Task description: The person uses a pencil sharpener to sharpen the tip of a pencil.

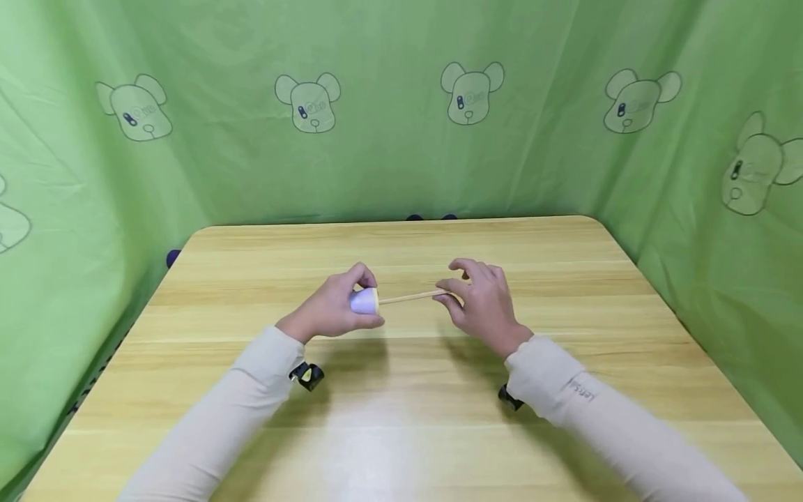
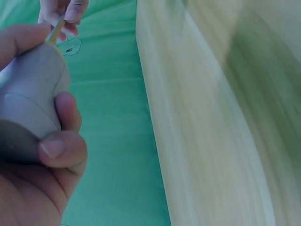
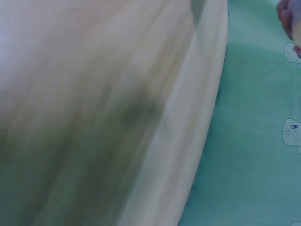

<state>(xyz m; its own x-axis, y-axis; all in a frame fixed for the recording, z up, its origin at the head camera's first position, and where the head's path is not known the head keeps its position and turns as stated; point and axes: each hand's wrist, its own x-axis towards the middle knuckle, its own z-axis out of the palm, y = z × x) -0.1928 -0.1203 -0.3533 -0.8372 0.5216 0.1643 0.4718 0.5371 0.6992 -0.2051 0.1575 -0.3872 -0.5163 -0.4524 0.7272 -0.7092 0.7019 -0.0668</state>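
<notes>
A small lavender, cup-shaped object (image 1: 362, 302) with a cream rim lies sideways in my left hand (image 1: 334, 307), gripped between thumb and fingers. In the left wrist view its rounded grey-white body (image 2: 33, 84) has a dark end near the palm. A thin tan stick (image 1: 408, 298) runs from the rim side towards the right; how deep it goes in is hidden. My right hand (image 1: 486, 303) pinches the stick's far end between thumb and index finger, the other fingers raised. Both hands are above the table. At the right wrist view's edge, the left hand (image 3: 285, 21) shows partly.
A wood-grain table (image 1: 401, 404) with rounded far corners lies below the hands. Green curtains (image 1: 389, 167) printed with bear heads surround it at the back and sides. A black wrist mount (image 1: 307, 375) sits under the left sleeve.
</notes>
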